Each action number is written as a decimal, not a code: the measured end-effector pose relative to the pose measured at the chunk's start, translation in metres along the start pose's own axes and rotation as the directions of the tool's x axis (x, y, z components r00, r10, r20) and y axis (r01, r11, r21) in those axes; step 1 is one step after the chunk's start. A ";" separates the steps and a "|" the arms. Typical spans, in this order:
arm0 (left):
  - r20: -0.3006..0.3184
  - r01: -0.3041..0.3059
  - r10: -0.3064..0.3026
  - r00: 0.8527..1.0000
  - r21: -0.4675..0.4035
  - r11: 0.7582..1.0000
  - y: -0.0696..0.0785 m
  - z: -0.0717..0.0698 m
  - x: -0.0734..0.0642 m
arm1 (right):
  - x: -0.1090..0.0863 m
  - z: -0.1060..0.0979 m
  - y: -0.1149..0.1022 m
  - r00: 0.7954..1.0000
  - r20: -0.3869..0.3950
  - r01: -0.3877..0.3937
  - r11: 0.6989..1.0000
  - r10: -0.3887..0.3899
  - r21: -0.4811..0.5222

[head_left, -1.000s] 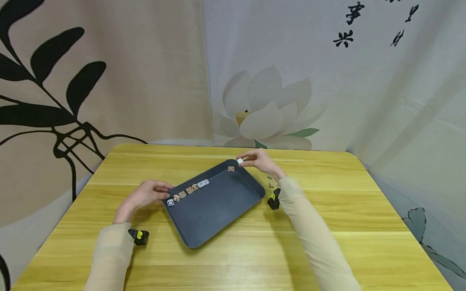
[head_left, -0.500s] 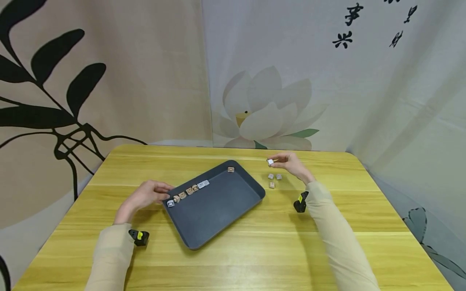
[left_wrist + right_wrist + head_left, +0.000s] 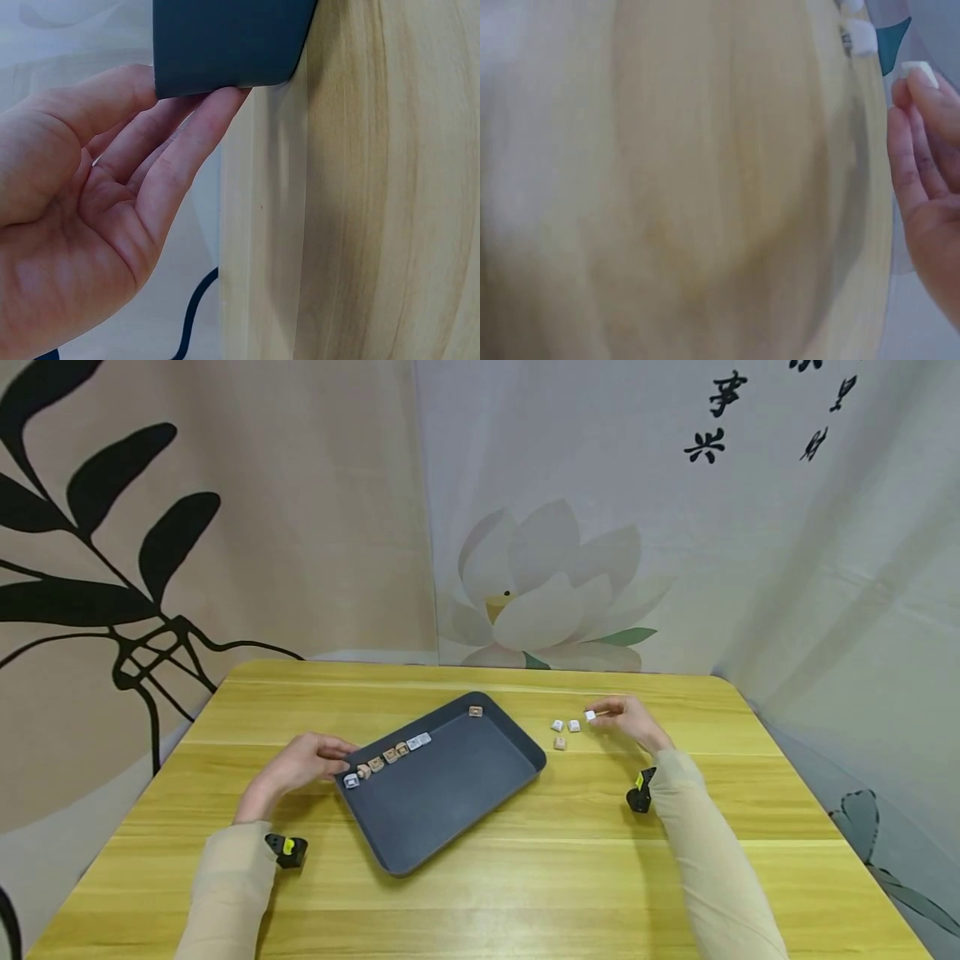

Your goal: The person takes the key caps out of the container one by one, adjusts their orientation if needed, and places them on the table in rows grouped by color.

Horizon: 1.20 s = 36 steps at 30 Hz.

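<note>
At the left corner of a dark grey tray (image 3: 450, 802), my left hand (image 3: 303, 764) holds the rim, thumb over the edge and fingers against the outer wall. The left wrist view shows these fingers (image 3: 169, 161) at the tray wall (image 3: 225, 52). My right hand (image 3: 632, 722) pinches a white keycap (image 3: 590, 716) between thumb and fingertips, low over the table to the right of the tray. Beside it are two white keycaps (image 3: 573, 726) and a tan keycap (image 3: 559, 743). In the right wrist view the pinched keycap (image 3: 921, 73) is partly covered by the thumb.
Several tan and white keycaps (image 3: 391, 754) line the tray's far left side, hollow side showing. One lone tan keycap (image 3: 476, 712) lies at its far corner. The wooden table (image 3: 562, 893) ends at a printed curtain (image 3: 360, 527).
My right hand has moved right from the tray's far corner, carrying the white keycap, then lowered toward the table beside the loose keycaps. My left hand stays at the tray.
</note>
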State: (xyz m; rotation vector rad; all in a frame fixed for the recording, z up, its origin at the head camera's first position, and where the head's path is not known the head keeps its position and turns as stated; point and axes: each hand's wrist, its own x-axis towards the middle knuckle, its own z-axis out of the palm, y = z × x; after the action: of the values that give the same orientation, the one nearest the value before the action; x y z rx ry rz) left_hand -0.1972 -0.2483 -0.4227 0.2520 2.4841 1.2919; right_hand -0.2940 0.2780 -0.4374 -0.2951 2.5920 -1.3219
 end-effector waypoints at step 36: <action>0.005 -0.009 0.009 1.000 -0.020 1.000 -0.001 -0.001 0.001 | -0.001 -0.005 -0.010 0.998 -0.036 -0.053 0.990 0.049 -0.131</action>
State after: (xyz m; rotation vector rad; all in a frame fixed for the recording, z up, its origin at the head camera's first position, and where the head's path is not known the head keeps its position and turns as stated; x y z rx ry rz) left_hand -0.1985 -0.2492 -0.4234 0.2613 2.4672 1.3166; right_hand -0.2938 0.2766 -0.4266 -0.2281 2.7008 -1.1506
